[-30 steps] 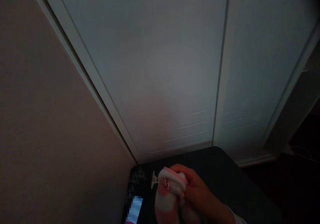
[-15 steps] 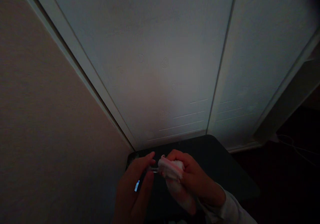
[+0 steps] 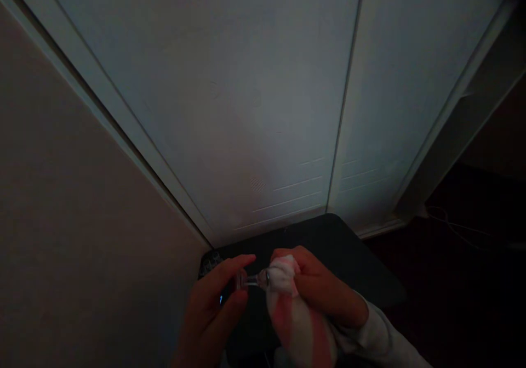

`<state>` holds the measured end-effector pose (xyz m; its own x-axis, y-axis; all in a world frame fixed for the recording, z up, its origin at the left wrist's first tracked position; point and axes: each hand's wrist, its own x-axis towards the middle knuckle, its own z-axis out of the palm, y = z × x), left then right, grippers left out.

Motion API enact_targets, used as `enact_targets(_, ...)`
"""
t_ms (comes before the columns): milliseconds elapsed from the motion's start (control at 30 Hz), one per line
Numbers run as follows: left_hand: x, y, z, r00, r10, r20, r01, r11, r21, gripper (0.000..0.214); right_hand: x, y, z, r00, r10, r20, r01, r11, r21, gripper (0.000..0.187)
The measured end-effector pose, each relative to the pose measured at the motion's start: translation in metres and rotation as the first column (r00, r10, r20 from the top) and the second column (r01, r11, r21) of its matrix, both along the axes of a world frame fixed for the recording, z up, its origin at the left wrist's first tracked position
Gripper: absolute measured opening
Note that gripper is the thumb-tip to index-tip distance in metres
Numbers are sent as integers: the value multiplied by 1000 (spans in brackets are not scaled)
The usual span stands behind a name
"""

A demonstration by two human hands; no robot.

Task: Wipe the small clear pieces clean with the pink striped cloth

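In dim light my left hand (image 3: 213, 307) pinches the foot of a small clear glass (image 3: 250, 280) lying on its side. My right hand (image 3: 318, 288) is closed round a white cloth with pink stripes (image 3: 293, 313), bunched over the other end of the glass. The cloth's loose end hangs down below my right hand. Both hands hover over a dark table (image 3: 349, 258). The rest of the glass is hidden inside the cloth.
The table stands in a corner against a beige wall (image 3: 74, 220) on the left and white panelled doors (image 3: 255, 110) behind. A dark patterned object (image 3: 209, 259) lies at the table's back left corner. A cable (image 3: 456, 228) runs along the dark floor on the right.
My left hand has come up from below and taken the glass's foot. The cloth has unrolled so its striped end hangs down. The view has tilted slightly.
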<state>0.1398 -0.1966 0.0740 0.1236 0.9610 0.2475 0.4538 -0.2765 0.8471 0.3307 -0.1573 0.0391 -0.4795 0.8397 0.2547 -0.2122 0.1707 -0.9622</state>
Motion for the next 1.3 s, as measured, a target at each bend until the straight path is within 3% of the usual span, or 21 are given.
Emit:
enact_targets(100,4,2,3,1000,10,18,-10,999,-44,33,1,-4,5,998,48,-40,-51,996,-72,7)
enact_targets(300,10,6,3,998,26,63,-21,996,-82,27,3,-5,6,993,91,-69,-92,996,-12,24)
enact_targets(467,13,6,5,989,8,147,10,993,-117,21,2,-3,4,993,91,-71,-81,988,133,26)
enact_targets(600,13,5,6,987,23,161,0,990,-141,19,-1,0,-2,994,27,-104,6,952,307,24)
enact_targets(800,12,4,2,983,74,169,-39,979,-199,27,-2,0,-2,997,-11,-74,43,897,440,29)
enact_targets(967,10,4,-4,988,19,156,9,985,-175,32,3,-2,4,999,-6,36,-11,890,455,27)
enact_targets(1300,3,-3,-5,995,-23,-101,16,997,-76,36,2,-11,1,978,-40,206,-39,929,368,27)
